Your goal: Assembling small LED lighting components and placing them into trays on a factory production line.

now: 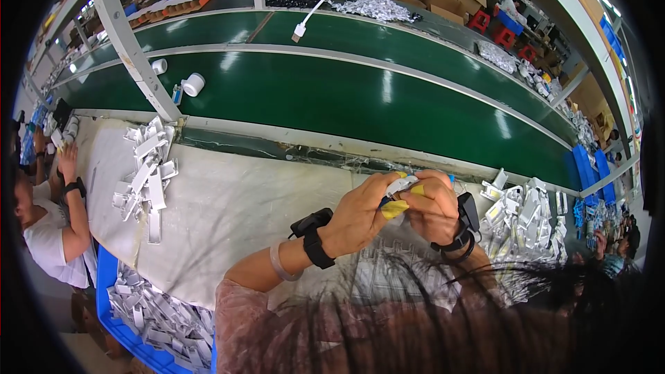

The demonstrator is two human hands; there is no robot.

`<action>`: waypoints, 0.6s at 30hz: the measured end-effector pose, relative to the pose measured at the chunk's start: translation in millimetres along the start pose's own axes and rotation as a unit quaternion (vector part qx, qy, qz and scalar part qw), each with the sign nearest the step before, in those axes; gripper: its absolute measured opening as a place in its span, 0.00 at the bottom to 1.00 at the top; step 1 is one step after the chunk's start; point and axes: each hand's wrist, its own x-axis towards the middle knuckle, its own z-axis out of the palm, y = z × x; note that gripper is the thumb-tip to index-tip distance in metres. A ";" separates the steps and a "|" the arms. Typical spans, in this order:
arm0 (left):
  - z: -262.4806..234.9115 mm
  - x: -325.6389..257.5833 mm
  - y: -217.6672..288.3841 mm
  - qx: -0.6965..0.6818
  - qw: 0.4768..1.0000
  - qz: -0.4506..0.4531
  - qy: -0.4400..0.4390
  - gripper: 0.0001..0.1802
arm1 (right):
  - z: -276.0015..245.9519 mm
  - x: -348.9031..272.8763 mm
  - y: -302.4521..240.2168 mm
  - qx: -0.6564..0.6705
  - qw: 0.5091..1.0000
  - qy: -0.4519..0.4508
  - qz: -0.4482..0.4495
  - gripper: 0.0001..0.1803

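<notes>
Both hands are meeting over the bench edge. Left hand [360,213] and right hand [435,206] are pinching one small white plastic part [402,184] between them, fingers curled tight around it; yellow finger tape [393,208] is showing on the fingertips. Part is sitting at the top of the grip, mostly hidden, so I can't tell what exactly is being done to it.

Black wrist bands on both wrists.

Just right of the right hand: pile of white parts [519,221] is lying loose on the bench. Well left of the left hand: a second heap of white pieces [145,180] on the white bench cover [235,208]. Below-left: blue bin [121,318] holding more white pieces.

Beyond the hands: green conveyor belt [360,97], carrying two white round items [187,83] far left, otherwise bare near the hands.

Judgement: one piece is being worked mid-cycle; large stock is sitting on both sides, can't tell which is finished. Looks like plenty remains.

Another person [48,228] is working at far left.
</notes>
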 end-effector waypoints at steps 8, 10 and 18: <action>-5.4 0.4 -0.7 -0.028 0.999 -0.004 0.032 0.17 | 8.8 4.0 -4.6 -0.011 1.000 0.013 0.022 0.16; -3.5 -1.9 -3.2 -0.027 0.999 -0.005 0.044 0.16 | 12.8 3.6 -6.0 -0.010 0.999 0.022 0.042 0.16; -4.2 7.5 -41.1 -0.138 0.972 -0.191 -0.023 0.13 | 11.0 4.2 12.7 -0.048 0.990 -0.018 0.132 0.14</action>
